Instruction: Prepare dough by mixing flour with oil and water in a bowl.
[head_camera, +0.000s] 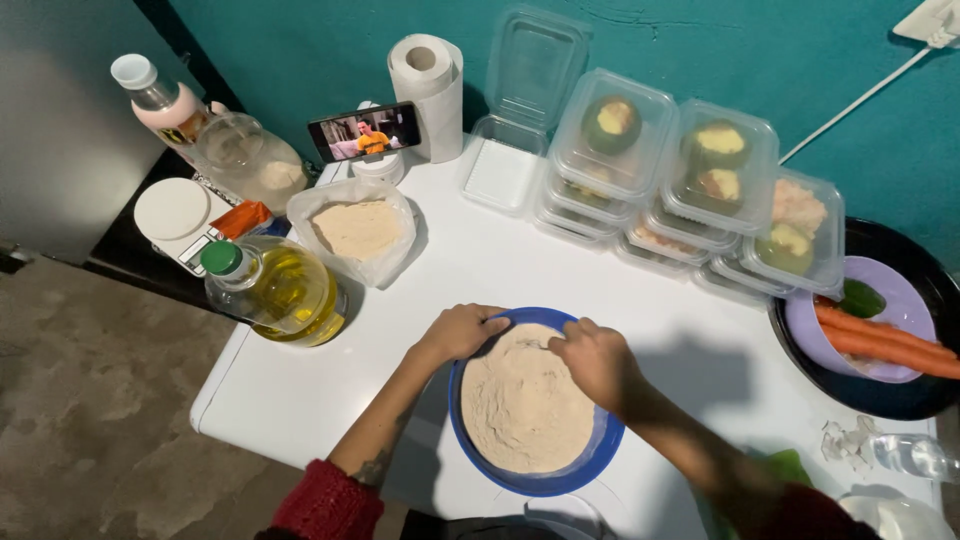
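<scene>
A blue bowl (598, 447) full of pale flour (520, 405) stands near the front edge of a white table (330, 380). My left hand (462, 330) grips the bowl's far left rim, fingers curled over the edge. My right hand (597, 362) rests in the flour at the bowl's far right side, fingers bent down into it. Both forearms reach in from the bottom, with a red sleeve (325, 503) on the left arm.
Left of the bowl stand an oil bottle (275, 290) and a bagged container of flour (355, 230). Behind are a phone on a stand (364, 132), a paper roll (428, 92), stacked clear food boxes (660, 170), and a purple bowl with carrots (880, 340) on the right.
</scene>
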